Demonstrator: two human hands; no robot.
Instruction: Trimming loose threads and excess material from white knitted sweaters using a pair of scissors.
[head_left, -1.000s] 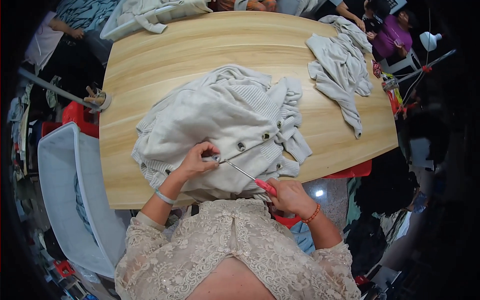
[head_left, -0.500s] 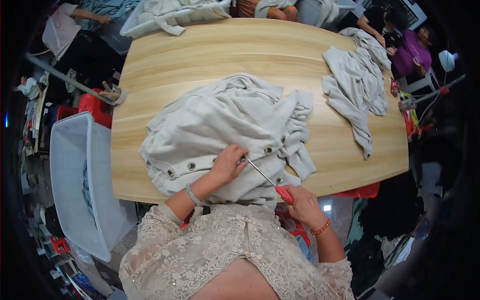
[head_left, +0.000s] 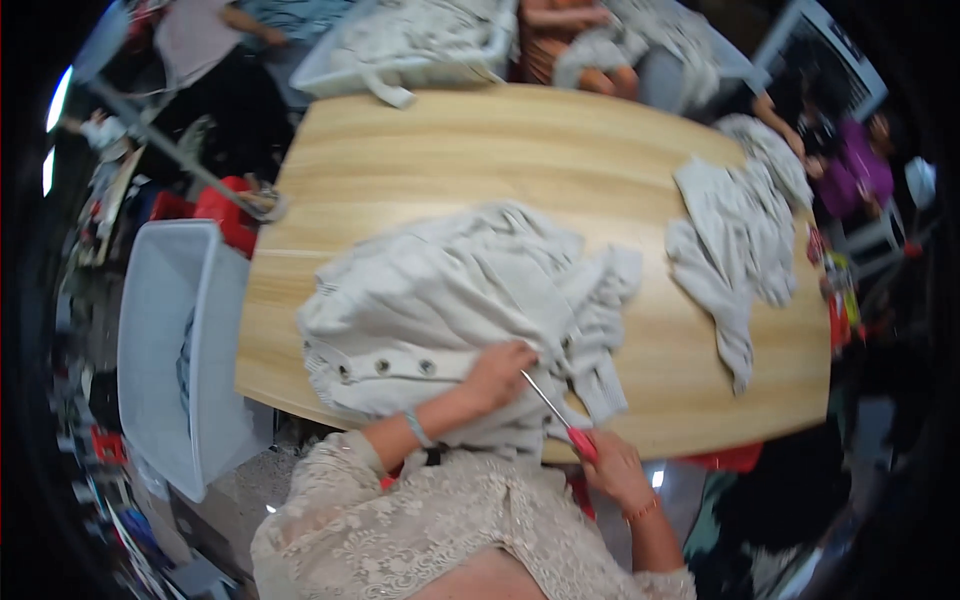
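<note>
A cream knitted cardigan (head_left: 450, 300) with a row of dark buttons lies bunched on the wooden table (head_left: 480, 160). My left hand (head_left: 497, 372) presses on its near edge, pinching the fabric. My right hand (head_left: 612, 468) holds red-handled scissors (head_left: 558, 415) at the table's near edge. The thin metal blades point up and left toward my left hand's fingers and the cloth there.
A second pale garment (head_left: 735, 230) lies at the table's right end. A grey plastic bin (head_left: 175, 340) stands on the floor to the left, with red items behind it. Other people sit at the far side and right, with a tray of light clothes (head_left: 420, 40).
The view has shifted, so the table sits more to the right. My left hand has slid right along the cardigan's edge. The scissor tips stay close to it.
</note>
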